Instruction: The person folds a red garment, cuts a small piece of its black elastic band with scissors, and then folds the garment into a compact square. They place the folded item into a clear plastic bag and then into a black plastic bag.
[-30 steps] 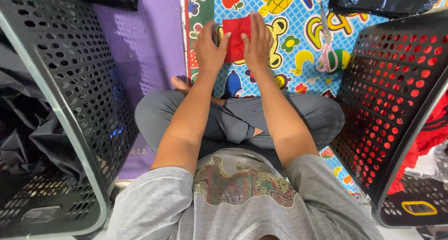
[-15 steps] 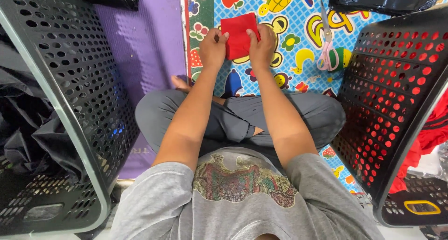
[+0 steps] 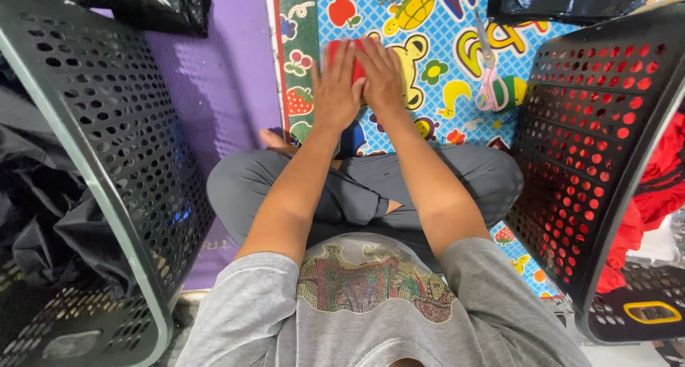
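One small red folded cloth [image 3: 345, 57] lies on the colourful cartoon-printed play mat [image 3: 428, 32] in front of your crossed legs, mostly hidden under your two hands. Your left hand [image 3: 335, 89] and right hand [image 3: 379, 78] rest flat on it side by side, fingers straight and held close together, pinching nothing. One pair of scissors with pale pink handles [image 3: 488, 82] lies on the mat to your right, just beside a small green and yellow object [image 3: 515, 90]. Two black perforated plastic laundry baskets flank you. The left basket [image 3: 107, 146] holds dark black fabric [image 3: 43, 217]. The right basket [image 3: 592, 146] holds red fabric [image 3: 656, 189]. A purple mat [image 3: 228, 89] lies left of the printed one.
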